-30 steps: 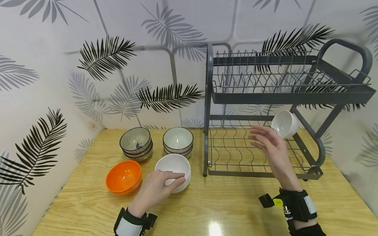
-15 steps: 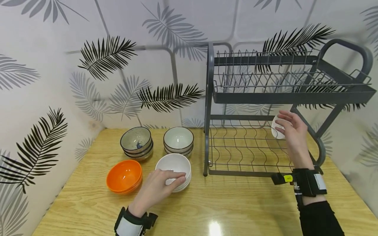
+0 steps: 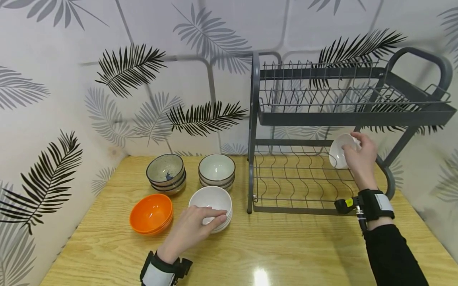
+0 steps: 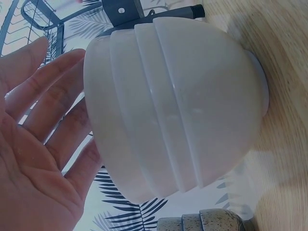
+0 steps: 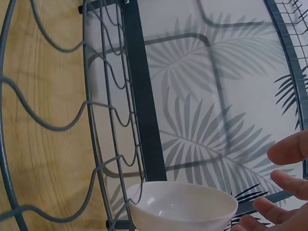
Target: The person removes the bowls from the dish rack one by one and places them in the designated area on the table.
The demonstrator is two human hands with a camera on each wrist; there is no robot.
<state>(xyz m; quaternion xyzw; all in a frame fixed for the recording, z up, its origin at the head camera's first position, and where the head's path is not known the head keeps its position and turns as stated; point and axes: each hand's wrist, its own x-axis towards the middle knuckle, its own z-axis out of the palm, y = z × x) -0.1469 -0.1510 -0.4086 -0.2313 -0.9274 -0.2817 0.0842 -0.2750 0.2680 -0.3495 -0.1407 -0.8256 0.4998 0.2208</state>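
Item: small glossy white ceramic bowl (image 3: 338, 152), right of centre in the head view, tipped on edge with its mouth toward the left, resting in the wavy wire slots at the right end of the lower shelf of the dark grey two-tier metal dish rack (image 3: 315, 119). Right hand (image 3: 361, 159): fingers curved about the bowl's rim and back, holding it; in the right wrist view the fingertips (image 5: 288, 151) stand a little apart from the rim, so the grip looks light. Left hand (image 3: 193, 230): lower centre, fingers lying fairly straight over the near side of the stack of plain white bowls (image 3: 212, 208) on the pale wooden table (image 3: 286, 254). Handling advice, as judged: seat the foot between two wires before letting go; ease off slowly, checking it does not roll. Nearby: orange plastic bowls (image 3: 151, 213), speckled grey bowls (image 3: 165, 173), pale green bowls (image 3: 216, 171).
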